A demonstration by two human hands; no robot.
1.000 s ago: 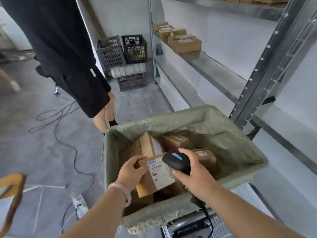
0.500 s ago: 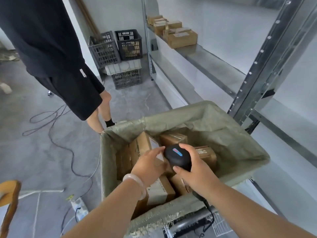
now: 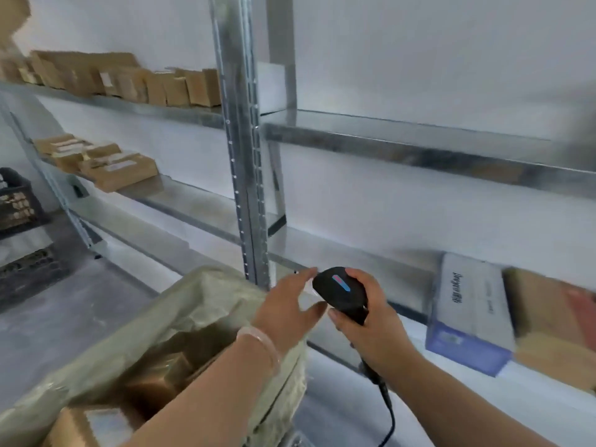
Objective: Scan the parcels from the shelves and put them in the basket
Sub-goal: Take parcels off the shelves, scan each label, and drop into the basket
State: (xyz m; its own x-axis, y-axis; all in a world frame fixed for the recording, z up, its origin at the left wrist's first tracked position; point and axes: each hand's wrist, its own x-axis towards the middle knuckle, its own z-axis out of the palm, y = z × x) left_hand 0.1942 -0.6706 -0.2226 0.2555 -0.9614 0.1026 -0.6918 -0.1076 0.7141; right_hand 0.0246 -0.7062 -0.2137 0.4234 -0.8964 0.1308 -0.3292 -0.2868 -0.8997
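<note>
View has been swung up from the basket's inside to the shelves since half a second ago; the person in black is no longer seen.

Left hand (image 3: 287, 309) has been lifted off the parcels and is now held above the basket's (image 3: 206, 304) far rim, just beside the scanner (image 3: 342, 293). Its grip is open: fingers spread and relaxed, nothing held. A pale bracelet (image 3: 258, 338) is worn on that wrist.

Right hand (image 3: 371, 321) is wrapped around the scanner as before, grip closed on the handle with the thumb along the front; a blue-red light strip is seen on the black head and the cable (image 3: 387, 411) is trailed downward.

Scanned parcels (image 3: 158, 382) are left lying in the lined basket at lower left, one with a white label – blurred, text cannot be read.

On the lower shelf (image 3: 338, 253), right of the hands, a white-and-blue box (image 3: 471, 314) is laid flat, with a brown parcel (image 3: 548, 321) just beside it, apparently touching. Neither is touched by a hand.

More brown parcels are seen on the upper shelf (image 3: 129, 79) and the middle shelf (image 3: 106, 166), left of the metal upright (image 3: 242, 156). A black crate (image 3: 16, 201) is partly seen at the left edge.
</note>
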